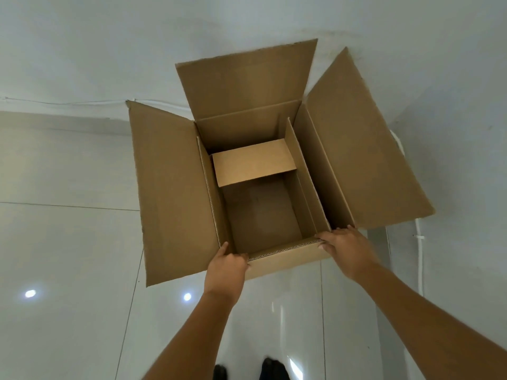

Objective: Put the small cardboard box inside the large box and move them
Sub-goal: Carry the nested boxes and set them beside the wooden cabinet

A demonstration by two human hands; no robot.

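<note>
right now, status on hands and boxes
Left hand and right hand grip near rim of small box. It sits inside large box, flaps open. Floor around looks bare.

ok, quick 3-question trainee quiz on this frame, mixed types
1. True or false: the small box already sits inside the large box.
2. Which part of the large box do both hands hold? A) far flap B) near wall's top edge C) bottom
3. Fill in: the large box's four flaps are folded ____.

Key
1. True.
2. B: left hand grips near the left corner, right hand near the right corner.
3. Open, outward.
</note>
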